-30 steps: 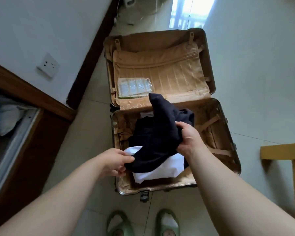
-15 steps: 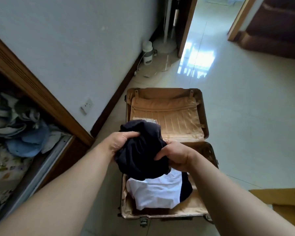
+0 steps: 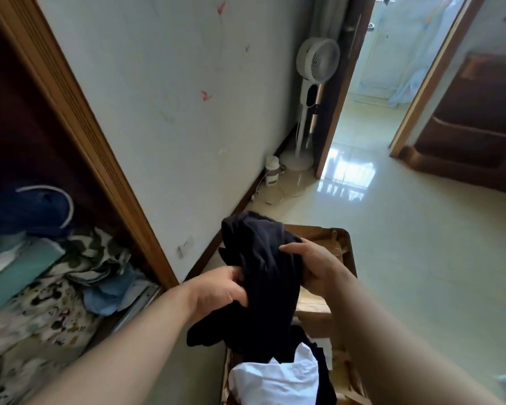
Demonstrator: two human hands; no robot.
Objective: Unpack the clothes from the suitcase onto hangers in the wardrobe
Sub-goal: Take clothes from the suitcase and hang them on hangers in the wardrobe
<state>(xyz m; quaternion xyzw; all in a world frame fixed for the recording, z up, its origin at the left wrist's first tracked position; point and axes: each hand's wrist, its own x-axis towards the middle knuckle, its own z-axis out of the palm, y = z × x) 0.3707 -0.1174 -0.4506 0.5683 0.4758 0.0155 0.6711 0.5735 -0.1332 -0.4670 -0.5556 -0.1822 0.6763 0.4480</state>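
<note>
Hands: two; left hand (image 3: 216,290) and right hand (image 3: 313,266), fingers of both clamped on one dark garment (image 3: 263,276).
Dark garment: one, bunched, held above the suitcase (image 3: 345,249), lower end trailing into it.
Suitcase: one, open on the floor (image 3: 421,258), near the wall's skirting.
White garment: one (image 3: 275,381), lying inside the suitcase.
Wardrobe: one (image 3: 27,141), open at left, folded fabrics piled on its shelf.
Fan: one (image 3: 316,62), standing beside the doorway.
Open room: bare floor lay right of the suitcase.
</note>
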